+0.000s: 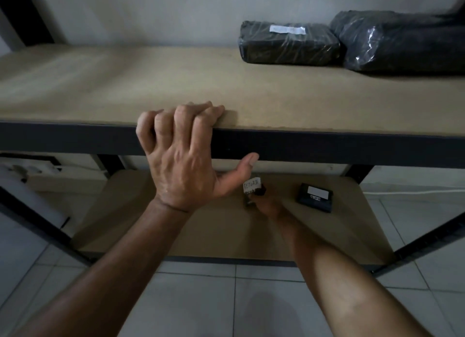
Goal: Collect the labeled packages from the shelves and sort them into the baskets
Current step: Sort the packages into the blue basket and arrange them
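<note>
My left hand (pixel 183 150) grips the front edge of the upper shelf (pixel 125 85), fingers curled over the board and thumb under the dark rail. My right hand (pixel 266 203) reaches down to the lower shelf (pixel 176 223) and holds a small dark package (pixel 253 188) with a white label reading RETURN. A second small black package (pixel 314 197) with a white label lies to its right on the same shelf. On the upper shelf at the back right sit a black wrapped package (pixel 286 44) with a white label and a larger black bag (pixel 402 42).
The rack has a dark metal frame with slanted legs (pixel 427 241) at both sides. White floor tiles (pixel 226 299) lie below. A white object (pixel 32 175) stands at the far left beside the rack. A grey wall backs the shelves.
</note>
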Action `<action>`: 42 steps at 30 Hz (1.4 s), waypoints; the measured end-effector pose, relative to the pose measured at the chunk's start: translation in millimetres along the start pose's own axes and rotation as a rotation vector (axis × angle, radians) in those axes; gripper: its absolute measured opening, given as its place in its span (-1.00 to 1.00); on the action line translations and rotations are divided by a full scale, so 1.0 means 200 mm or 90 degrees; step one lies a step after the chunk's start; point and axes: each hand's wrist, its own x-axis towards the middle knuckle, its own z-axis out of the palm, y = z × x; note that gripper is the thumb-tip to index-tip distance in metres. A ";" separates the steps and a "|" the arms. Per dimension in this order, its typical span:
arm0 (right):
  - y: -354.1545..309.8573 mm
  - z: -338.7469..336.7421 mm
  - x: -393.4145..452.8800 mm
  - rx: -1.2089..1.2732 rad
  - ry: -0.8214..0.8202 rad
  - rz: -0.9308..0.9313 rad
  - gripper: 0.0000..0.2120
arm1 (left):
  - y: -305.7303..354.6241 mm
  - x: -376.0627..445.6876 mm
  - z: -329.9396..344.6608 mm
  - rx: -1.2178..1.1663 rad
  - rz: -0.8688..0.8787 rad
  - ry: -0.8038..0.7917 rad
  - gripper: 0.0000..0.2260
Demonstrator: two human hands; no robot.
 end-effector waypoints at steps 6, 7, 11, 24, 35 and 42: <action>-0.24 -0.12 -0.38 0.129 -0.048 0.004 -0.65 | 0.02 0.04 -0.12 -0.015 -0.011 -0.156 -0.32; -0.31 -0.15 -0.47 0.123 -0.055 -0.008 -0.66 | 0.02 0.06 -0.15 -0.027 -0.011 -0.195 -0.32; -0.62 -0.30 -0.87 0.090 -0.150 -0.033 -0.71 | -0.03 0.18 -0.33 -0.131 -0.026 -0.413 -0.36; -1.81 -0.31 -1.94 0.067 -0.347 -0.011 -0.76 | -0.38 0.68 -1.63 -0.116 -0.375 -0.688 -0.41; -3.08 0.22 -2.66 0.149 -0.350 -0.118 -0.77 | -1.20 1.40 -2.50 -0.042 -0.434 -0.687 -0.30; -3.68 0.57 -3.10 0.172 -0.335 -0.137 -0.69 | -1.75 1.80 -2.99 -0.080 -0.400 -0.680 -0.28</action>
